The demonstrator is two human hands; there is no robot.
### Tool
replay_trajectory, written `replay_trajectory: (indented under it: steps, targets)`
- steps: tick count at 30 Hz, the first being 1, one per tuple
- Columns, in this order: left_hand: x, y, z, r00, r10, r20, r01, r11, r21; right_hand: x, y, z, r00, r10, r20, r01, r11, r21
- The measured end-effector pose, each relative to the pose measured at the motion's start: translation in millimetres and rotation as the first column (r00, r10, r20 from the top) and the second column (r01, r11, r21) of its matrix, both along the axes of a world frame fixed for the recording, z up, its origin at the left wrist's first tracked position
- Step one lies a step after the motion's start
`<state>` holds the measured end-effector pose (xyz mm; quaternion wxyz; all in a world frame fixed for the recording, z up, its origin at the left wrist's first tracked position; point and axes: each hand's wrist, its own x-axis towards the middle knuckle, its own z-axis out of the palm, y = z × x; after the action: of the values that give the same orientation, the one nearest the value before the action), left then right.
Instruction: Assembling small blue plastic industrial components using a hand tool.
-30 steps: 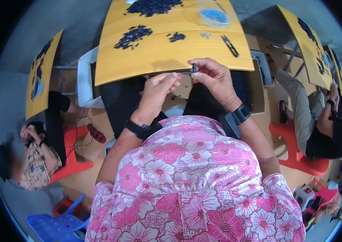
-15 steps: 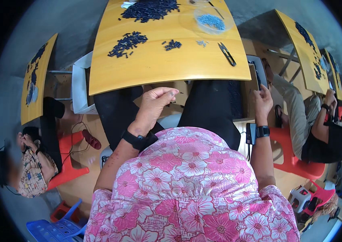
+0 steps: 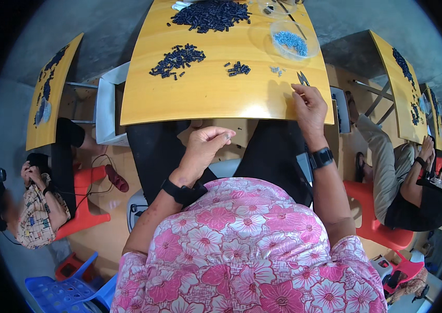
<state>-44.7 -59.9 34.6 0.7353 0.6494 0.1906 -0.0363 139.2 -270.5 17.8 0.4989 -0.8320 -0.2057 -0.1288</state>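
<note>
Over my lap, just below the table's near edge, my left hand is closed in a pinch. A tiny greyish bit shows at its fingertips, too small to name. My right hand is above the table's near right corner, fingers loosely bent, thumb and index slightly apart, nothing visible in them. It covers the handle end of the thread snips, whose blades point away from me. Left of the snips lie a few small light-blue pieces and a small group of short black cylindrical pieces.
The yellow table also bears two larger black piles and a clear round tub of light-blue pieces. A white box stands by its left side, another box by its right. Co-workers sit at tables on both sides.
My right hand has moved from beside the right-hand box up and left onto the table by the snips. My left hand keeps its pinch over my lap. The view has shifted slightly.
</note>
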Motion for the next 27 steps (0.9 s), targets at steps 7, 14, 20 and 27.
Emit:
replay_trajectory:
  steps: [7,14,20,27]
  targets:
    - [1,5,-5,0.999,-0.042,0.008,0.042,0.999,-0.01,26,32,-5,0.999,0.023,-0.047,-0.028,0.991,-0.128]
    - [5,9,-8,0.999,-0.047,-0.027,0.046,0.999,-0.029,19,78,10,0.969,0.247,-0.021,-0.248,0.96,-0.13]
    - [4,13,-12,1.0,-0.003,0.013,0.003,1.0,-0.024,14,103,14,0.912,0.403,0.075,-0.38,0.899,-0.218]
    - [2,16,-8,1.0,-0.024,-0.003,0.024,0.999,-0.035,7,113,17,0.936,0.337,-0.103,-0.352,0.883,-0.311]
